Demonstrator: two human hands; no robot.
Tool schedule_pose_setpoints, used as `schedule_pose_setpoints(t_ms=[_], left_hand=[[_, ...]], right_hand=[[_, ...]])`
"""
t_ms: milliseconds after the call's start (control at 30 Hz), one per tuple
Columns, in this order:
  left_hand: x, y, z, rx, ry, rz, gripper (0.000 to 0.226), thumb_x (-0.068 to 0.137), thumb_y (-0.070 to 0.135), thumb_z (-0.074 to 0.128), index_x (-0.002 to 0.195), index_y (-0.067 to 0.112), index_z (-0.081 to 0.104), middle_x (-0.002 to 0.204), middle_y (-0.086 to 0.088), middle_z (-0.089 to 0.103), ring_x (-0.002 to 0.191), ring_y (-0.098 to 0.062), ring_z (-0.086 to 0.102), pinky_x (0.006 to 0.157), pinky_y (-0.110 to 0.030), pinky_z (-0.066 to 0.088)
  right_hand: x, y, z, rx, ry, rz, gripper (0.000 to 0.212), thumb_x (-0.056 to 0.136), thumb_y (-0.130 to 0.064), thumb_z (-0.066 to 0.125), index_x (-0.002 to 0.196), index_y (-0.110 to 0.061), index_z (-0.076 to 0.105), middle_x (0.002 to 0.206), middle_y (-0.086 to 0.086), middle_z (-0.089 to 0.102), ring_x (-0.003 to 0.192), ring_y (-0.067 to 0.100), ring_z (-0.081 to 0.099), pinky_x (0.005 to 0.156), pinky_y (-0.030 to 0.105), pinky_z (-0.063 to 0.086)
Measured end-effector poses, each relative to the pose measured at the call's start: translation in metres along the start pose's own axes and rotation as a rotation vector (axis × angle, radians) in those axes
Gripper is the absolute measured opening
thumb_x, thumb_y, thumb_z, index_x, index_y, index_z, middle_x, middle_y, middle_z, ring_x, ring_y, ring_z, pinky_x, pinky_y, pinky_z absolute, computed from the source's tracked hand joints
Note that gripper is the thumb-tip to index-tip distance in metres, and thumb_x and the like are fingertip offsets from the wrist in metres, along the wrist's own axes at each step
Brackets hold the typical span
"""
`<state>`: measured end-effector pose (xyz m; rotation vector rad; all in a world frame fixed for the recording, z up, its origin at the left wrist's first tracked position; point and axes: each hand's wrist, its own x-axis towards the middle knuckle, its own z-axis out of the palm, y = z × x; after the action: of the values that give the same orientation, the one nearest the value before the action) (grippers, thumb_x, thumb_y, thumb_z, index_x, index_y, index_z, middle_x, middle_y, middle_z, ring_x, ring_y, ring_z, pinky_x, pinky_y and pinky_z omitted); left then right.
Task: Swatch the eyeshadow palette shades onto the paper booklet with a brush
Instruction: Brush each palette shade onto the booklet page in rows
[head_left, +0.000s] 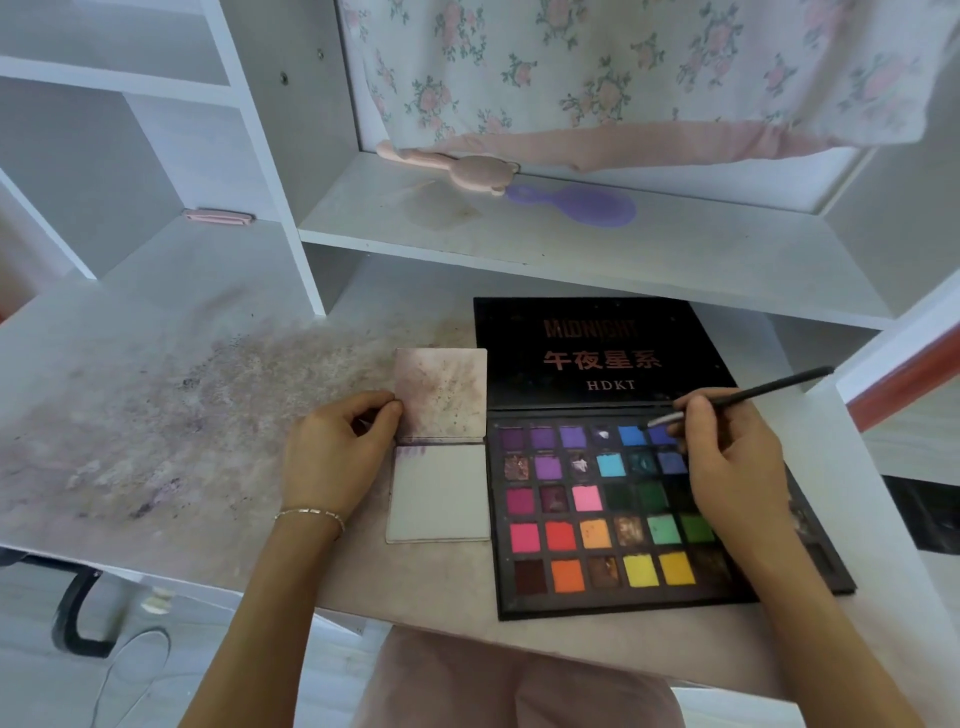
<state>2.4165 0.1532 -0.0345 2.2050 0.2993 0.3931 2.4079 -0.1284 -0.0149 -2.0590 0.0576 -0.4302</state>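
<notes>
- Eyeshadow palette (613, 514) is lying open on the desk (171, 395), right of centre, its black lid (597, 353) folded back flat and showing "MIDNIGHT", Chinese characters and "HDKT".
- Rows of coloured pans are showing: purples and blues along the top, pinks and greens in the middle, reds, oranges and yellows toward the near edge.
- Paper booklet (440, 491) is lying open just beside the palette's left edge; its upper page (441, 395) is smudged with purplish powder, and the lower page is mostly plain with a small purple mark at its top left corner.
- Left hand (337, 452) is pinching the left edge of the upper page between thumb and curled fingers, with a thin bracelet (310, 514) sitting on the wrist.
- Right hand (727, 467) is gripping a thin dark brush (748, 396), fingers curled round its handle, and is hovering over the right part of the palette, covering several pans.
- Brush tip is pointing down and to the left at a blue pan (661, 435) in the top row; whether it is touching the powder cannot be told.
- Desk surface left of the booklet is carrying a wide purple-grey powder stain.
- Purple hairbrush (576, 205) and a pink plush toy (452, 166) are resting on the shelf (675, 249) behind, under a floral cloth (623, 67).
</notes>
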Motion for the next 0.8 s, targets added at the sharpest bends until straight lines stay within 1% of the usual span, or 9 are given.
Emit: schedule_pose_setpoints(t_ms=[67, 100, 167, 233, 300, 433, 533, 633, 800], left_hand=[[-0.0001, 0.0009, -0.0002, 0.008, -0.002, -0.008, 0.012, 0.082, 0.017, 0.063, 0.09, 0.016, 0.073, 0.08, 0.011, 0.064, 0.071, -0.006, 0.056, 0.064, -0.015, 0.039], [-0.0002, 0.0014, -0.0004, 0.013, -0.001, -0.01, 0.012, 0.082, 0.017, 0.063, 0.09, 0.016, 0.073, 0.081, 0.01, 0.065, 0.073, -0.01, 0.057, 0.067, -0.02, 0.041], [-0.0006, 0.0027, -0.0008, 0.021, -0.003, -0.008, 0.012, 0.083, 0.017, 0.063, 0.09, 0.015, 0.073, 0.082, 0.01, 0.065, 0.076, -0.012, 0.058, 0.073, -0.023, 0.041], [-0.0008, 0.0037, -0.0011, 0.026, -0.006, -0.006, 0.013, 0.083, 0.017, 0.063, 0.091, 0.014, 0.073, 0.084, 0.008, 0.066, 0.077, -0.013, 0.058, 0.074, -0.023, 0.041], [-0.0007, 0.0045, -0.0013, 0.035, -0.006, -0.007, 0.014, 0.083, 0.017, 0.063, 0.093, 0.013, 0.072, 0.087, 0.006, 0.067, 0.078, -0.013, 0.058, 0.075, -0.023, 0.041], [-0.001, 0.0056, -0.0016, 0.031, -0.002, -0.017, 0.014, 0.083, 0.017, 0.063, 0.093, 0.013, 0.072, 0.085, 0.008, 0.065, 0.079, -0.013, 0.058, 0.075, -0.024, 0.041], [-0.0015, 0.0063, -0.002, 0.039, 0.004, -0.011, 0.014, 0.083, 0.017, 0.064, 0.092, 0.013, 0.073, 0.082, 0.009, 0.064, 0.077, -0.013, 0.057, 0.074, -0.023, 0.041], [-0.0012, 0.007, -0.0021, 0.037, 0.001, -0.007, 0.013, 0.083, 0.016, 0.063, 0.091, 0.013, 0.073, 0.082, 0.008, 0.065, 0.077, -0.014, 0.059, 0.074, -0.024, 0.042], [-0.0014, 0.0066, -0.0019, 0.026, -0.001, -0.02, 0.013, 0.082, 0.016, 0.063, 0.09, 0.014, 0.073, 0.081, 0.007, 0.066, 0.078, -0.014, 0.059, 0.074, -0.023, 0.041]], right_hand=[[0.0013, 0.0023, -0.0001, -0.022, -0.019, -0.014, 0.025, 0.094, -0.016, 0.042, 0.077, -0.035, 0.047, 0.075, -0.012, 0.058, 0.073, -0.014, 0.056, 0.054, 0.008, 0.044], [0.0017, 0.0033, 0.0001, -0.027, -0.03, -0.019, 0.026, 0.093, -0.015, 0.043, 0.078, -0.035, 0.047, 0.075, -0.012, 0.058, 0.072, -0.014, 0.056, 0.055, 0.005, 0.044], [0.0022, 0.0047, 0.0007, -0.045, -0.057, -0.023, 0.026, 0.092, -0.014, 0.044, 0.078, -0.035, 0.047, 0.075, -0.011, 0.06, 0.072, -0.009, 0.058, 0.057, 0.008, 0.045], [0.0021, 0.0059, 0.001, -0.075, -0.084, -0.026, 0.025, 0.091, -0.015, 0.045, 0.079, -0.036, 0.047, 0.077, -0.011, 0.06, 0.072, -0.005, 0.058, 0.057, 0.01, 0.044], [0.0022, 0.007, 0.001, -0.088, -0.098, -0.035, 0.025, 0.091, -0.015, 0.045, 0.079, -0.037, 0.046, 0.077, -0.012, 0.06, 0.073, -0.007, 0.057, 0.056, 0.009, 0.044], [0.0021, 0.0073, 0.0015, -0.083, -0.109, -0.046, 0.026, 0.091, -0.013, 0.045, 0.079, -0.036, 0.047, 0.076, -0.013, 0.059, 0.072, -0.009, 0.057, 0.059, 0.003, 0.043], [0.0024, 0.0074, 0.0017, -0.076, -0.107, -0.041, 0.027, 0.091, -0.011, 0.046, 0.077, -0.034, 0.048, 0.074, -0.012, 0.059, 0.074, -0.016, 0.055, 0.059, 0.0, 0.041], [0.0029, 0.0077, 0.001, -0.051, -0.081, -0.029, 0.027, 0.091, -0.012, 0.046, 0.077, -0.035, 0.047, 0.074, -0.011, 0.059, 0.075, -0.016, 0.055, 0.06, 0.001, 0.041], [0.0016, 0.007, 0.0016, -0.073, -0.121, -0.045, 0.028, 0.091, -0.012, 0.047, 0.077, -0.036, 0.048, 0.074, -0.013, 0.059, 0.077, -0.015, 0.055, 0.059, 0.003, 0.043]])
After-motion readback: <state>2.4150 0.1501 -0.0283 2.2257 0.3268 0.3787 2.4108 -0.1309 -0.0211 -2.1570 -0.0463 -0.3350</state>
